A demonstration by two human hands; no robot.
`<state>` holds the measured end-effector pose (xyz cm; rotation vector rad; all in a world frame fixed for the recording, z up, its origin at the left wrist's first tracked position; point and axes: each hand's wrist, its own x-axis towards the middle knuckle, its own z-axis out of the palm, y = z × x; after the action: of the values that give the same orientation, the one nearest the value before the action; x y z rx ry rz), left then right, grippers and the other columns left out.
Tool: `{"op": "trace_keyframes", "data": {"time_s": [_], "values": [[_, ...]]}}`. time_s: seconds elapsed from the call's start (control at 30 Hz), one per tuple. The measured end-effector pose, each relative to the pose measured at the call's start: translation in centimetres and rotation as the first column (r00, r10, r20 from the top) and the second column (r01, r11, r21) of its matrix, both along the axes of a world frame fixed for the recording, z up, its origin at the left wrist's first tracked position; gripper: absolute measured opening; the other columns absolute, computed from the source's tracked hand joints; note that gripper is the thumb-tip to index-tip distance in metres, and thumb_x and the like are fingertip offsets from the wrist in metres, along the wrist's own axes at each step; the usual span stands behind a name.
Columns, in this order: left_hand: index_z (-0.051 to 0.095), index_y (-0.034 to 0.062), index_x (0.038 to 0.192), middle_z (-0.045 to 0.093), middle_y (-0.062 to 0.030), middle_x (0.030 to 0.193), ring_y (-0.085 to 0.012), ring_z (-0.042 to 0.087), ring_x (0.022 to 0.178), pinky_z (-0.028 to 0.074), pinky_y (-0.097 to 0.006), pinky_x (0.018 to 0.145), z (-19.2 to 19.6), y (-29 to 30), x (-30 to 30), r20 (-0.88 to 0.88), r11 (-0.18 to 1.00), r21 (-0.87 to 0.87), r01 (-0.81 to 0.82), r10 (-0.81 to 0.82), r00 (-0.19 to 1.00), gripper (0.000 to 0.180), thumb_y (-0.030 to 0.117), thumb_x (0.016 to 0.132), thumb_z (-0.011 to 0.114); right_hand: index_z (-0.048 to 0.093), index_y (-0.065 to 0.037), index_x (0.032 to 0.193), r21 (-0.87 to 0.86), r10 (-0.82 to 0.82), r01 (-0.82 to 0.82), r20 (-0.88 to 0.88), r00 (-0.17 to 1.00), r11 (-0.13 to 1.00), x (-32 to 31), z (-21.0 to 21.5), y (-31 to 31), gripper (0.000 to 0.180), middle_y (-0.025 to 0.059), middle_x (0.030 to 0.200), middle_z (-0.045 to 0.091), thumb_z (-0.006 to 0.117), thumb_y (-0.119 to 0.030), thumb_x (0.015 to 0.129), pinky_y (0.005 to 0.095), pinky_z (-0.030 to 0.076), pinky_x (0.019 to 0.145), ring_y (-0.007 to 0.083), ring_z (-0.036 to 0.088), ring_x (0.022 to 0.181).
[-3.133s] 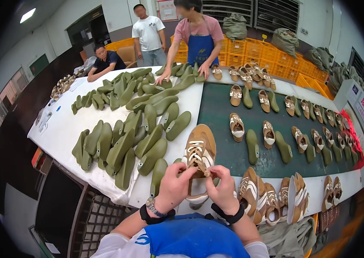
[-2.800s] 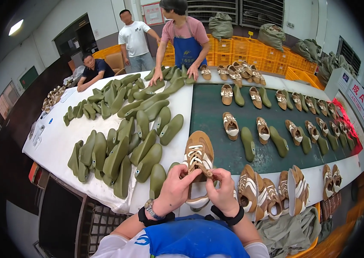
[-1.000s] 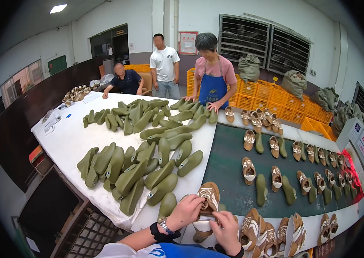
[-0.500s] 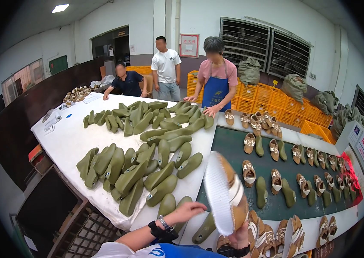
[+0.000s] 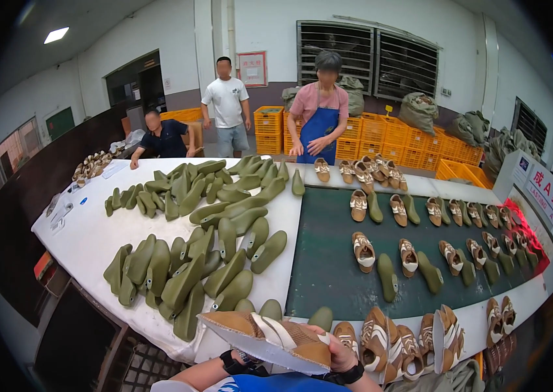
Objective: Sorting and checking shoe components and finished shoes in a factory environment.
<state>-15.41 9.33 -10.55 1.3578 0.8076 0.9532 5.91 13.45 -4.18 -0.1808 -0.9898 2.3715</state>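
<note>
A tan and white shoe (image 5: 263, 336) lies sideways just in front of me, above the table's near edge. My right hand (image 5: 341, 355) is closed around its right end. The fingers of my left hand are hidden behind the shoe; only the left forearm (image 5: 201, 375) and wristbands show, so its grip is unclear. Close beyond the shoe, green shoe lasts (image 5: 232, 291) are heaped on the white table (image 5: 67, 245). To the right of my right hand, several tan and white shoes (image 5: 374, 336) stand along the near ledge.
A green conveyor belt (image 5: 319, 261) carries shoes paired with lasts toward a red-lit machine opening (image 5: 518, 225). Across the table stands a person in a blue apron (image 5: 321, 130); two more people are farther left. Yellow crates (image 5: 381, 134) line the back wall.
The shoe has turned from upright, sole facing left, to lying sideways, and moved left and lower. My left hand has gone behind it. The aproned person's hands have left the lasts.
</note>
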Motion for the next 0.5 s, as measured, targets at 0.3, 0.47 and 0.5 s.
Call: {"op": "trace_keyframes", "data": {"time_s": [0.3, 0.47, 0.5], "values": [[0.055, 0.0037, 0.118, 0.057, -0.0051, 0.116, -0.0105, 0.051, 0.104, 0.04, -0.026, 0.093, 0.1, 0.3, 0.3, 0.046, 0.984, -0.103, 0.146, -0.142, 0.989, 0.034, 0.016, 0.087, 0.062, 0.025, 0.0, 0.138, -0.035, 0.042, -0.043, -0.039, 0.998, 0.998, -0.2, -0.6, 0.4, 0.092, 0.0112, 0.137, 0.039, 0.071, -0.049, 0.074, 0.0327, 0.032, 0.106, 0.0202, 0.04, 0.126], [0.056, 0.0037, 0.117, 0.056, -0.0051, 0.116, -0.0105, 0.051, 0.105, 0.04, -0.026, 0.092, -0.7, -0.6, -0.3, 0.08, 0.956, -0.177, 0.233, -0.222, 0.972, 0.034, 0.016, 0.086, 0.062, 0.025, 0.001, 0.138, -0.062, 0.072, -0.076, -0.076, 0.995, 0.995, -0.1, -0.7, 0.3, 0.088, 0.0119, 0.137, 0.038, 0.068, -0.046, 0.078, 0.0324, 0.032, 0.106, 0.0201, 0.04, 0.126], [0.056, 0.0037, 0.117, 0.056, -0.0052, 0.116, -0.0105, 0.051, 0.105, 0.04, -0.026, 0.092, -0.1, 0.1, 0.2, 0.088, 0.948, -0.194, 0.252, -0.239, 0.967, 0.034, 0.016, 0.086, 0.062, 0.024, 0.001, 0.138, -0.047, 0.076, -0.08, -0.098, 0.992, 0.996, -0.1, -1.0, 0.5, 0.087, 0.0121, 0.137, 0.038, 0.067, -0.046, 0.079, 0.0321, 0.032, 0.106, 0.0197, 0.04, 0.126]]}}
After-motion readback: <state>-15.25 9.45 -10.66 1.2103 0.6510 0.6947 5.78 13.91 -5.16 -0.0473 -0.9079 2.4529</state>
